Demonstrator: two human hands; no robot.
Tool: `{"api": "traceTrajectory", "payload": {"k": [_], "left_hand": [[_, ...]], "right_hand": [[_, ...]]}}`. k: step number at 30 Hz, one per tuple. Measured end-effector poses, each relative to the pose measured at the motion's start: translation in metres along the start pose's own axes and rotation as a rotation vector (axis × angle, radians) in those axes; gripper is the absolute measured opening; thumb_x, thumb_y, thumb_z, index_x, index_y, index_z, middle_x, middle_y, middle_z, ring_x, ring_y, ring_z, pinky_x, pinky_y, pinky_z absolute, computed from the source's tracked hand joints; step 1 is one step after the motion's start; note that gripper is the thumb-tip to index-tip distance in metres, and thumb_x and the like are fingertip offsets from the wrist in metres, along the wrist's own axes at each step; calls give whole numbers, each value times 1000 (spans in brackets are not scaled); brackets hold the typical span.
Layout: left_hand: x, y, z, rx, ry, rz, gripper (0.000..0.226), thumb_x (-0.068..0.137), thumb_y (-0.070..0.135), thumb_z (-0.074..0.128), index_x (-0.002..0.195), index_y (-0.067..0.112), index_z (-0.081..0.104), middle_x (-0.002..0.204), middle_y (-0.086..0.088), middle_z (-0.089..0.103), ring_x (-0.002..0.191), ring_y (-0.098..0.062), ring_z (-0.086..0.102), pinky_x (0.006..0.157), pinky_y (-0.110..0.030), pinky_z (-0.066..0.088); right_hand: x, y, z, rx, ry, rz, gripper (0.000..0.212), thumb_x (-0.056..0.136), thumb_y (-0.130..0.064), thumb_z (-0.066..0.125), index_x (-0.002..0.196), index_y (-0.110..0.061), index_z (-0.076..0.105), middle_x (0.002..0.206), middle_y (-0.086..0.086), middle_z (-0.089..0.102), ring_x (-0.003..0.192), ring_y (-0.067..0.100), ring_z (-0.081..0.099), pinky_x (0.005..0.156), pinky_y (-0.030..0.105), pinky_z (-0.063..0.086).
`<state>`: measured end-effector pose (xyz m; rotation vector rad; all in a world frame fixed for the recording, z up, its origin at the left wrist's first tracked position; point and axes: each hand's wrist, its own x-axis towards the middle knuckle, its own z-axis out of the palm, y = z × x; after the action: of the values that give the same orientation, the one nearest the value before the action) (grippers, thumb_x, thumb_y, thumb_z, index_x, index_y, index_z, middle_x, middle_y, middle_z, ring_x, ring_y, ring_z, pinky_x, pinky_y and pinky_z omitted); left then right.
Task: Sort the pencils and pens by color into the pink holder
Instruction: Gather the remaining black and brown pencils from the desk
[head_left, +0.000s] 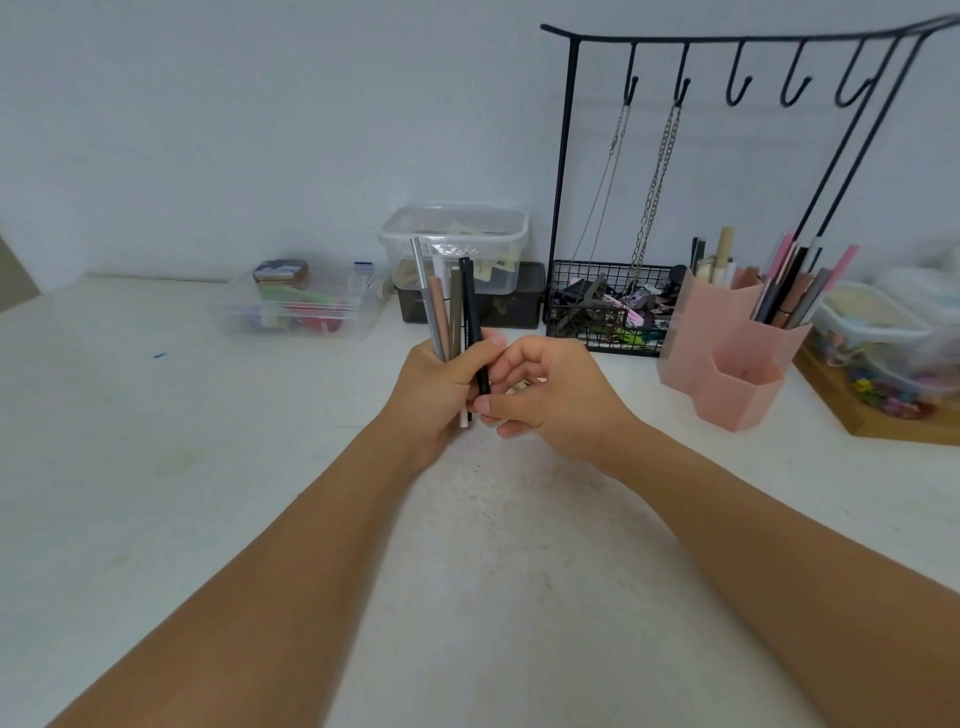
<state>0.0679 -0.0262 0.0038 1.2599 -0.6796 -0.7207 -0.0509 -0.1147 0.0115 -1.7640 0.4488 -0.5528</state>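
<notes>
The left hand (434, 387) grips a small bundle of thin pens and pencils (451, 312) above the white table top (208, 467), near centre of view. In the bundle: a silver metal one, a dusty-pink one, a brown-olive one, a white one behind and a black pen w/ small white print. Their long axis is almost upright, top ends point to 12 o'clock, a bit fanned, bottom ends come out under the fist. The right hand (540, 395), just beside at 3 o'clock, has curled fingers and pinches the black pen (470, 322) low on its body. The pink plastic hexagon holder (727, 353) stands at approx. 3 o'clock from the hands, well apart; its rear compartments hold pink, black and grey sticks, leaning to 1 o'clock.
</notes>
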Motion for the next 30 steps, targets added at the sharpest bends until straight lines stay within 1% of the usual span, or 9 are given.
{"api": "traceTrajectory", "payload": {"k": [3, 7, 12, 15, 19, 22, 25, 27, 30], "left_hand": [[2, 3, -1, 51, 34, -29, 15, 95, 20, 65, 85, 10, 68, 60, 1, 60, 50, -10, 49, 48, -24, 44], [6, 4, -6, -17, 27, -64, 18, 97, 20, 59, 82, 13, 66, 61, 0, 54, 57, -17, 51, 56, -32, 44], [6, 5, -7, -213, -18, -118, 15, 103, 8, 48, 96, 13, 61, 59, 0, 46, 56, -16, 54, 60, -29, 55], [8, 3, -9, -231, 5, -118, 12, 103, 8, 52, 101, 15, 61, 58, 2, 45, 53, -13, 47, 57, -28, 50], [11, 0, -11, -103, 67, -35, 2, 99, 17, 65, 97, 16, 65, 55, 4, 41, 51, -12, 41, 56, -29, 42], [12, -3, -12, 88, 158, 38, 27, 90, 32, 76, 73, 18, 61, 51, 5, 47, 52, -13, 49, 66, -32, 48], [12, -5, -12, 259, 202, 82, 44, 88, 43, 76, 60, 16, 55, 54, 0, 56, 65, -14, 68, 78, -33, 54], [11, -5, -12, 347, 191, 77, 42, 89, 41, 76, 61, 13, 60, 59, -3, 63, 68, -19, 68, 70, -31, 53], [10, -8, -8, 486, 162, 58, 42, 90, 44, 73, 65, 11, 68, 64, -12, 64, 54, -16, 55, 58, -29, 48]], "right_hand": [[-1, -3, -2, 6, 29, 7, 27, 71, 10, 83, 89, 0, 67, 86, 20, 71, 71, 26, 69, 63, 37, 64], [-2, -8, -8, 47, -42, 27, 30, 73, 10, 81, 98, 0, 68, 89, 18, 76, 75, 22, 72, 67, 35, 63], [4, -12, -19, -39, 75, -7, 13, 83, -1, 78, 90, -7, 69, 73, 11, 72, 63, 18, 67, 55, 27, 56], [8, -15, -29, -211, 145, -6, 7, 86, -7, 75, 87, -10, 69, 73, 13, 73, 60, 19, 67, 46, 19, 48], [11, -16, -42, -413, 180, -47, 5, 87, -12, 74, 86, -16, 71, 73, 4, 72, 65, 16, 70, 54, 16, 52], [12, -16, -47, -504, 202, -80, 5, 86, -14, 76, 84, -16, 71, 75, 7, 72, 69, 20, 69, 67, 25, 59], [13, -16, -54, -535, 199, -48, 7, 86, -15, 76, 83, -17, 71, 76, 6, 72, 66, 15, 65, 60, 18, 54], [13, -15, -58, -560, 160, -5, 7, 85, -17, 78, 86, -14, 72, 76, 6, 72, 64, 12, 62, 54, 13, 49], [12, -13, -64, -646, 99, 49, 10, 84, -21, 79, 88, -13, 74, 75, 1, 71, 64, 9, 61, 59, 16, 47]]}}
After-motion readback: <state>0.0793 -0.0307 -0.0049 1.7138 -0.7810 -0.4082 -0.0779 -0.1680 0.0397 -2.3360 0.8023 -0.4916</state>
